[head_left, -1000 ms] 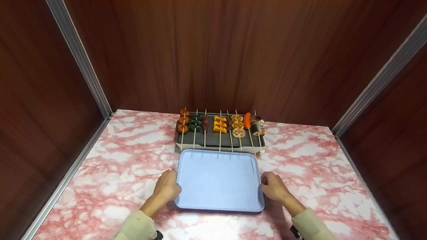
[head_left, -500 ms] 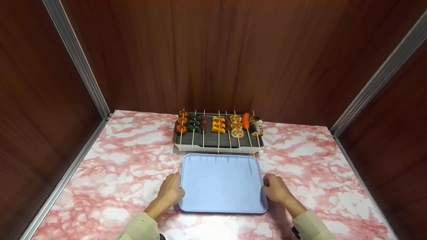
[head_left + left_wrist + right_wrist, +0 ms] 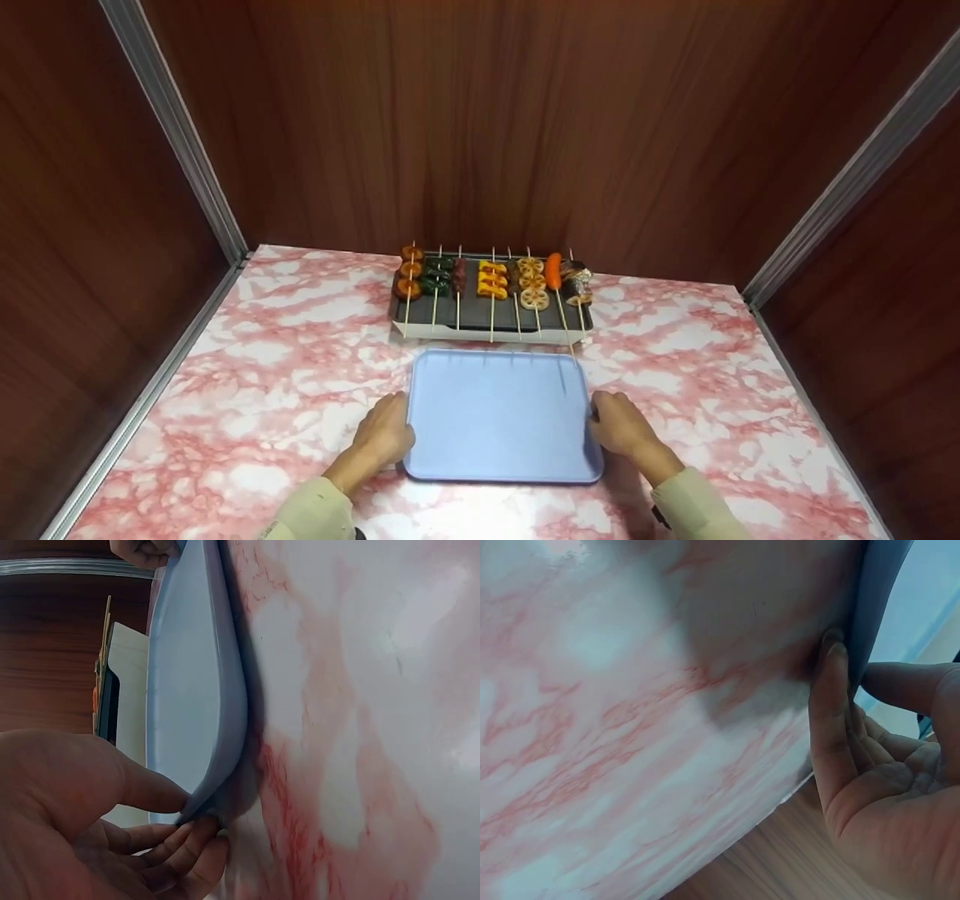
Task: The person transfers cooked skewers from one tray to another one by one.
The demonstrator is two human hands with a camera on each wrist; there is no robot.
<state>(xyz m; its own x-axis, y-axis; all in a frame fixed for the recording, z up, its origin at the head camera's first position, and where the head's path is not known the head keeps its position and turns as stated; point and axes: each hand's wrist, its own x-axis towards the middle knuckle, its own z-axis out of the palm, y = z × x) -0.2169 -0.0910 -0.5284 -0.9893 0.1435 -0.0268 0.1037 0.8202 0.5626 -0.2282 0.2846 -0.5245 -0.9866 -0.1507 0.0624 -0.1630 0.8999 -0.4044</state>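
A light-blue rectangular tray (image 3: 504,420) with a raised rim lies in front of a grill, nothing on it. My left hand (image 3: 384,431) grips its left side; in the left wrist view the thumb (image 3: 154,787) is over the rim and the curled fingers are under it. On the right side my right hand (image 3: 624,426) pinches the rim, thumb on top and fingers beneath, as the right wrist view shows. Several skewers lie across the dark grill plate (image 3: 472,315), among them lotus root (image 3: 534,283), an orange sausage (image 3: 553,271) and yellow pieces (image 3: 492,280).
The grill's pale base (image 3: 450,334) stands near the back wall. One skewer stick (image 3: 567,330) reaches toward the tray's far edge. Dark wood panels (image 3: 480,120) and metal posts (image 3: 176,127) enclose the red-and-white marbled table (image 3: 300,360).
The tray has come toward me and slightly right, away from the grill, with both hands holding it. In the last half second it has shifted only a little. The skewers stay on the grill.
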